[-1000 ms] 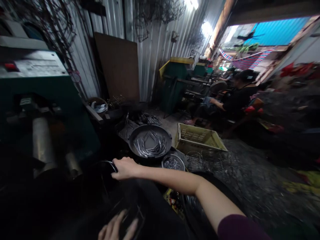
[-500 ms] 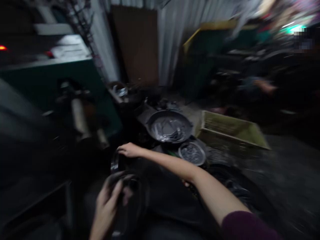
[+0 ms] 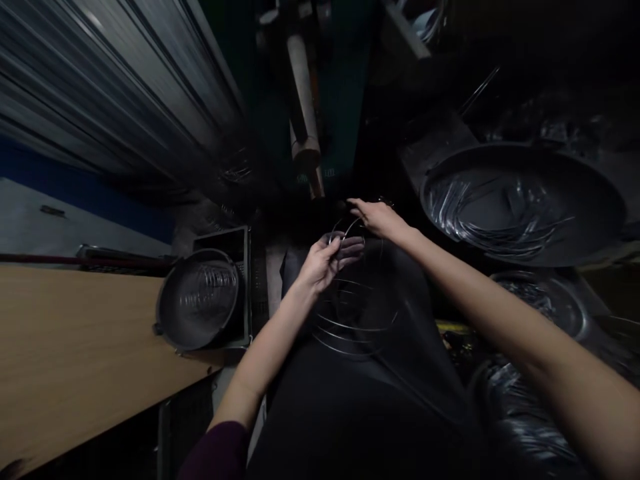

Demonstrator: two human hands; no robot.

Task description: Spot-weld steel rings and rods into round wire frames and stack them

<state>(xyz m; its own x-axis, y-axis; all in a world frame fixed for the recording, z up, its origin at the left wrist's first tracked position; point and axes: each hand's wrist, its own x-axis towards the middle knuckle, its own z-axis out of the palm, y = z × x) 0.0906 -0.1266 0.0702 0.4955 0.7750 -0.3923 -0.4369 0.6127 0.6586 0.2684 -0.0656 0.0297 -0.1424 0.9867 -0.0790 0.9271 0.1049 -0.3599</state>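
Observation:
Thin metal wire rings (image 3: 357, 327) hang below my hands, over dark cloth on my lap. My left hand (image 3: 325, 261) pinches the top of the rings between thumb and fingers, the other fingers stretched to the right. Just above and to the right, my right hand (image 3: 373, 215) has its fingertips closed at a curved piece of the same wire. Ahead of both hands stands a dark green machine (image 3: 340, 100) with a pale cylindrical part (image 3: 301, 90).
A wide dark basin (image 3: 590, 193) with wire rings lies right, near a smaller bowl (image 3: 575, 310) of metal pieces. On the left are a round dark pan (image 3: 200, 320), a black crate (image 3: 247, 280) and a wooden board (image 3: 90, 333).
The view has swung left and down. My hands have come close together, and wire rings now show clearly below them; the yellowish bin has left the view.

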